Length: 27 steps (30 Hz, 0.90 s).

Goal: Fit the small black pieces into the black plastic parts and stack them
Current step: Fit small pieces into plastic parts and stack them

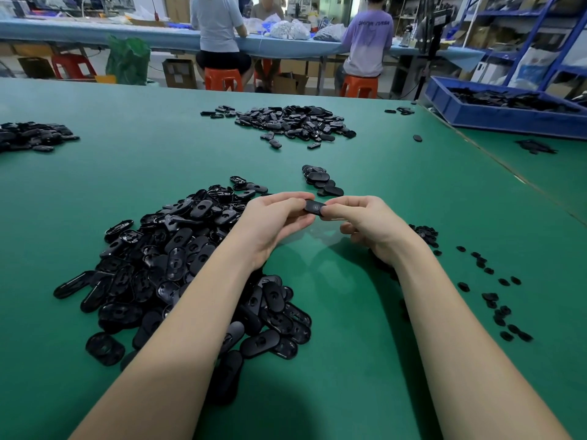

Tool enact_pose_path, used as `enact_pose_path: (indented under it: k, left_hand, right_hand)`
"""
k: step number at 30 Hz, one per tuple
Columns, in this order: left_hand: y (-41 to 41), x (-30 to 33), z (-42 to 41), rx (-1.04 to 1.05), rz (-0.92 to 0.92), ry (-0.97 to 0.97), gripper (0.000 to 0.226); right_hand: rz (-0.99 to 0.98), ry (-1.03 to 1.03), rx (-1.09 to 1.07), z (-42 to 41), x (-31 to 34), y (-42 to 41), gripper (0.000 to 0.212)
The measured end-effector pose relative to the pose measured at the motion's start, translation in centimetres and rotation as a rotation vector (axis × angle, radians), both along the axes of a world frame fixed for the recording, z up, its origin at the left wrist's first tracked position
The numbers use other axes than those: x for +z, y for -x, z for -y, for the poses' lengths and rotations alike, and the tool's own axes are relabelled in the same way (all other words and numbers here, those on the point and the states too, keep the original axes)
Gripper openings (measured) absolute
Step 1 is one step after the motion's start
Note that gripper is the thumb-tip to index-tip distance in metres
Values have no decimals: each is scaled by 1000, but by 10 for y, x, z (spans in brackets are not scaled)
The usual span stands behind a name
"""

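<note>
We hold one black plastic part (315, 207) up between both hands, above the green table (158, 160). Our left hand (275, 220) pinches its left end between thumb and fingers, and our right hand (365, 223) pinches its right end the same way, the other fingers curled under. A round mark shows on the face of the part; whether a small piece sits in it we cannot tell.

Under our left forearm lies a big heap of loose parts (178, 262), oval shells lying every way. Just beyond our fingertips stands a short overlapping row of finished parts (322, 182). To the right of our right wrist the small black pieces (495, 300) are scattered over the table, with a denser cluster (424, 233) close beside the hand.

Farther back lies another heap (295, 123), and one more at the left edge (31, 136). A blue bin (508, 117) with dark parts stands at the far right. Behind, people sit on orange stools (222, 79) at a long bench.
</note>
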<state>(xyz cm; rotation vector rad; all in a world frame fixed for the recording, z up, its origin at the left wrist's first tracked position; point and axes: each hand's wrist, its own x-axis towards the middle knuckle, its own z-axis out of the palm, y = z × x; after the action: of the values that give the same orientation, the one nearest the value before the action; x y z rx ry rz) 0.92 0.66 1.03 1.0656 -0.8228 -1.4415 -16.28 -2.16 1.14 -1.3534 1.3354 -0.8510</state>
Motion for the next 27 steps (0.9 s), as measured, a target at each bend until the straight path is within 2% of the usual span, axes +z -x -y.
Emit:
enact_pose_path:
  k: [10,16,27]
  left_hand:
    - [1,-3,-2,19,194,44,19]
    - [3,-4,-1,36,224,25,17]
    - [4,-8,-2,54,242,15,18]
  right_hand:
    - [-41,25,-10,1,-1,-1,7]
    - [-67,13,13,0,-2,-4,8]
    - [-111,133,13,1,-5,-8,16]
